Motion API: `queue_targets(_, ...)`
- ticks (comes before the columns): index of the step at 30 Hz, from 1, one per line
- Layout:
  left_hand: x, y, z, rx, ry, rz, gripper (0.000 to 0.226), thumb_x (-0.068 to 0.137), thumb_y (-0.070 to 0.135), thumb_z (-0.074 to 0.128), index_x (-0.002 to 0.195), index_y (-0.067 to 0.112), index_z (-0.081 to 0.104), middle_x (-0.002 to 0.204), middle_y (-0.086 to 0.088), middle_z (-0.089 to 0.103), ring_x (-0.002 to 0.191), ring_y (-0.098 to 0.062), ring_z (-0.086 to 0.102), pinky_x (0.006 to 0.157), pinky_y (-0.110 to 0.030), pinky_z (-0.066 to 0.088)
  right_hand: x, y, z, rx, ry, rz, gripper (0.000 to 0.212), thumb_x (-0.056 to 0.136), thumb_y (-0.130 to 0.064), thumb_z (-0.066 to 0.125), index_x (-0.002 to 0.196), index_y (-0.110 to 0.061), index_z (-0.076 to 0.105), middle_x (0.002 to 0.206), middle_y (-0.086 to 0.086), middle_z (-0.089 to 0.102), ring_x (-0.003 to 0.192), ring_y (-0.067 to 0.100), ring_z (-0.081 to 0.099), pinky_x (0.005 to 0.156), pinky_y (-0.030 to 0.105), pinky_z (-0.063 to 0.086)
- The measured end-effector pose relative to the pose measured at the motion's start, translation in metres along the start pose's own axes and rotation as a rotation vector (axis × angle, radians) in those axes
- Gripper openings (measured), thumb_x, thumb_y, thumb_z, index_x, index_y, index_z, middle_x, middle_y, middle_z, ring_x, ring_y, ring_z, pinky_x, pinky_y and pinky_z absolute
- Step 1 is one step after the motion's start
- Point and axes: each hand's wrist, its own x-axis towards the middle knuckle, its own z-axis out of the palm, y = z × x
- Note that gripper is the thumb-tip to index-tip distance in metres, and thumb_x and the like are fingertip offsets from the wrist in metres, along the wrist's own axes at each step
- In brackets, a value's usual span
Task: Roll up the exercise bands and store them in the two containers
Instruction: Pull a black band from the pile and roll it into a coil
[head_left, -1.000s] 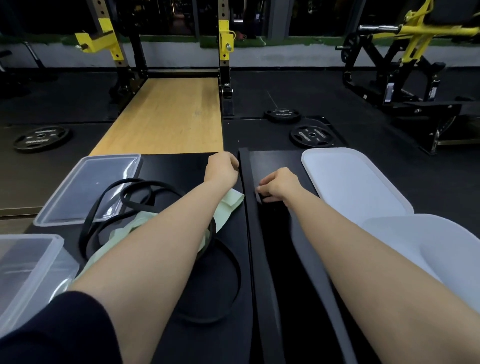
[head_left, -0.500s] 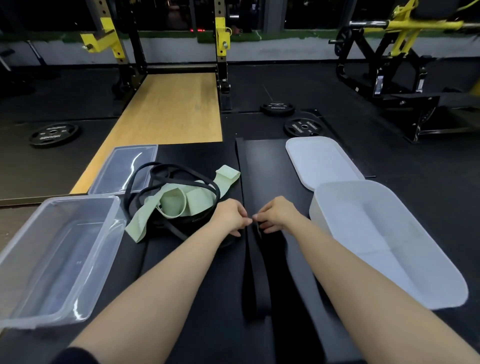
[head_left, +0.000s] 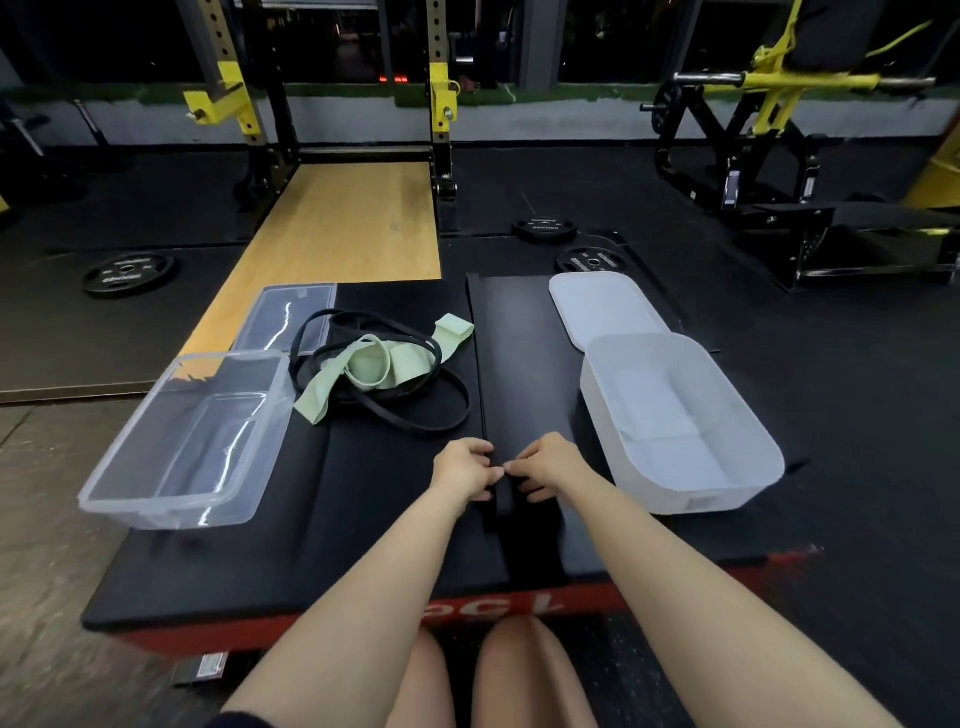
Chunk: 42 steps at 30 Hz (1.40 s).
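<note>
**A:** Start with what's nearest you. Your left hand (head_left: 464, 469) and right hand (head_left: 545, 466) now sit close to your body, fingertips almost meeting over the wide black band (head_left: 524, 364). A second ago they were far out along it, near its far end; you've drawn them back toward you.

**B:** So what are your fingers doing?

**A:** Both sets are curled, and they pinch the near part of that band where it lies flat on the black mat (head_left: 332, 509). I can't see a roll under them yet, it's black on black. I'd judge you're at the start of rolling this one, not midway.

**B:** And the other bands?

**A:** A little further out on your left, the pale green band (head_left: 363, 364) and the thin black loops (head_left: 415, 410) lie tangled together, untouched, still loose.

**B:** The containers?

**A:** The clear container (head_left: 124, 483) stands at your left, the white container (head_left: 769, 457) at your right, each just beside the work. No band shows inside either. Their lids lie beyond them: the clear lid (head_left: 270, 322) and the white lid (head_left: 597, 306).

**B:** Meaning?

**A:** Nothing is stored yet. Pulling back has given you the band's whole length ahead of you, so you can roll away from yourself. Keep the first turn tight, or the flat rubber may spring open.
</note>
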Motion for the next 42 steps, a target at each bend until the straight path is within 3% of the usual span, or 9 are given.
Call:
queue_targets(4, -0.013, -0.013, 0.007, 0.052, 0.093, 0.060, 0.034, 0.085, 0.000, 0.065, 0.116, 0.011, 0.059, 0.109, -0.006, 0.056, 0.082, -0.016, 0.057, 0.057, -0.026, 0.054, -0.015, 0.006, 0.008, -0.026, 0.033, 0.008, 0.028, 0.084, -0.014, 0.072, 0.105, 0.001, 0.064, 0.100, 0.018, 0.066, 0.081, 0.025, 0.067, 0.066, 0.034, 0.058)
queue_targets(6, -0.017, -0.020, 0.012, 0.106, 0.169, 0.122, 0.023, 0.083, 0.001, 0.066, 0.104, 0.011, 0.059, 0.102, -0.003, 0.058, 0.072, -0.014, 0.058, 0.065, -0.034, 0.058, -0.018, 0.013, 0.018, -0.098, 0.107, -0.038, 0.022, 0.085, -0.015, 0.070, 0.103, -0.003, 0.065, 0.100, 0.016, 0.067, 0.084, 0.027, 0.069, 0.071, 0.038, 0.059)
queue_targets(9, -0.021, -0.027, 0.019, 0.138, 0.251, 0.171, 0.016, 0.084, 0.005, 0.066, 0.098, 0.010, 0.060, 0.102, -0.005, 0.063, 0.085, -0.018, 0.062, 0.080, -0.035, 0.054, -0.021, 0.020, 0.027, -0.193, 0.202, -0.107, 0.017, 0.086, -0.020, 0.068, 0.099, -0.008, 0.067, 0.099, 0.015, 0.069, 0.088, 0.032, 0.067, 0.079, 0.040, 0.057)
queue_targets(15, -0.026, -0.030, 0.022, 0.214, 0.276, 0.172, 0.025, 0.089, 0.013, 0.062, 0.114, 0.012, 0.064, 0.115, -0.003, 0.065, 0.102, -0.017, 0.062, 0.084, -0.023, 0.046, -0.023, 0.026, 0.031, -0.198, 0.244, -0.135, 0.016, 0.087, -0.023, 0.065, 0.096, -0.010, 0.068, 0.098, 0.011, 0.070, 0.092, 0.027, 0.065, 0.077, 0.032, 0.053)
queue_targets(20, -0.032, -0.041, 0.016, 0.115, 0.210, 0.137, 0.030, 0.084, 0.007, 0.068, 0.114, 0.010, 0.066, 0.098, -0.002, 0.065, 0.093, -0.014, 0.062, 0.088, -0.030, 0.052, -0.023, 0.028, 0.036, -0.198, 0.263, -0.149, 0.016, 0.089, -0.023, 0.063, 0.097, -0.010, 0.067, 0.100, 0.009, 0.068, 0.095, 0.026, 0.064, 0.081, 0.032, 0.051)
queue_targets(24, -0.044, -0.052, 0.021, 0.128, 0.209, 0.145, 0.019, 0.086, 0.007, 0.065, 0.104, 0.010, 0.070, 0.095, -0.002, 0.067, 0.090, -0.012, 0.062, 0.080, -0.020, 0.048, -0.025, 0.031, 0.039, -0.183, 0.283, -0.156, 0.017, 0.089, -0.023, 0.062, 0.100, -0.010, 0.066, 0.103, 0.009, 0.068, 0.096, 0.025, 0.064, 0.079, 0.030, 0.050)
queue_targets(29, -0.047, -0.046, 0.021, 0.190, 0.195, 0.135, 0.014, 0.084, 0.006, 0.067, 0.097, 0.008, 0.071, 0.087, -0.001, 0.065, 0.081, -0.010, 0.060, 0.073, -0.017, 0.043, -0.034, 0.037, 0.036, -0.160, 0.220, -0.181, 0.027, 0.090, -0.015, 0.062, 0.116, -0.009, 0.063, 0.117, 0.010, 0.065, 0.110, 0.024, 0.060, 0.092, 0.028, 0.046)
queue_targets(38, -0.056, -0.052, 0.028, 0.259, 0.254, 0.131, 0.017, 0.089, 0.010, 0.062, 0.104, 0.010, 0.069, 0.108, -0.006, 0.066, 0.096, -0.019, 0.062, 0.080, -0.024, 0.047, -0.049, 0.047, 0.040, -0.110, 0.218, -0.080, 0.027, 0.087, -0.015, 0.065, 0.112, -0.006, 0.062, 0.113, 0.013, 0.064, 0.099, 0.027, 0.065, 0.087, 0.033, 0.052)
queue_targets(42, -0.061, -0.049, 0.029, 0.351, 0.246, 0.137, 0.022, 0.093, 0.011, 0.056, 0.112, 0.012, 0.068, 0.113, -0.003, 0.066, 0.104, -0.020, 0.061, 0.075, -0.020, 0.040, -0.053, 0.047, 0.036, -0.055, 0.185, -0.050, 0.028, 0.085, -0.013, 0.068, 0.111, -0.005, 0.065, 0.114, 0.013, 0.065, 0.100, 0.025, 0.066, 0.089, 0.031, 0.052)
